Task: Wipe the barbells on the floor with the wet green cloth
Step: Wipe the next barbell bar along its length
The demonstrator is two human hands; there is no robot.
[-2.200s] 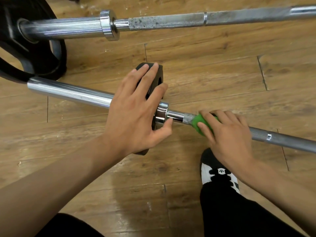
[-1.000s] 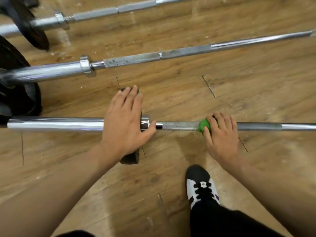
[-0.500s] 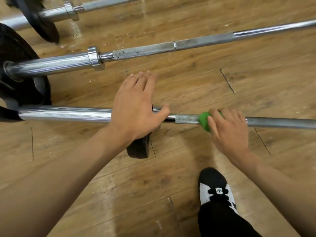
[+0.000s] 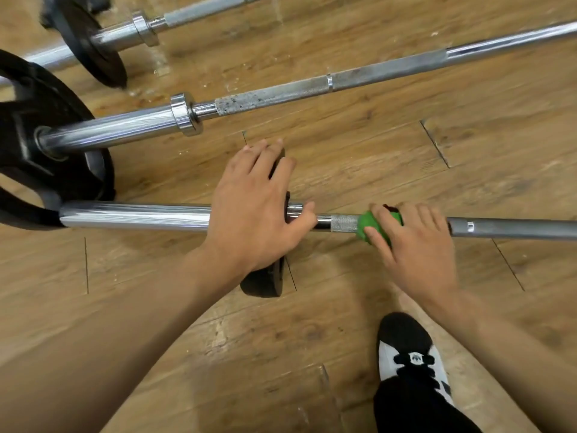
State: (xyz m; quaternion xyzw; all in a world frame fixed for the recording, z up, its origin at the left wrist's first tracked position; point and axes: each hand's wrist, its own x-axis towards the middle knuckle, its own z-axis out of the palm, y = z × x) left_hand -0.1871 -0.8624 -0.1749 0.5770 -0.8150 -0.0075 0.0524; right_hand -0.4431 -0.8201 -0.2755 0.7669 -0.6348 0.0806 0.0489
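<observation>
Most of the cloth (image 4: 368, 223) is buried under the right hand (image 4: 418, 254); only a green bulge shows at that hand's 9 o'clock. A dark reddish scrap peeks out between its fingers at 12 o'clock, and what it is cannot be told. The left hand (image 4: 253, 220) covers most of the small plate (image 4: 265, 285), whose black rim shows at the hand's 6 o'clock and as a sliver by the fingertips. The big plate (image 4: 28, 98) is cut off at the frame's 9 o'clock, the near bar (image 4: 134, 215) runs out at 3 o'clock, and the far bar (image 4: 199, 11) leaves at 12 o'clock.

The cloth is bright green, bunched round the near bar just past a short knurled stretch. The right hand's fingers curl over it, gripping cloth and bar together. The left hand lies flat with straight fingers on the small plate, holding nothing, its thumb touching the collar. The near bar lies across the middle of the floor (image 4: 343, 157): shiny chrome at 9 o'clock of the left hand, dull grey at 3 o'clock of the right. The mid bar (image 4: 274, 96), at 12 o'clock, has spotted, pitted knurling.
</observation>
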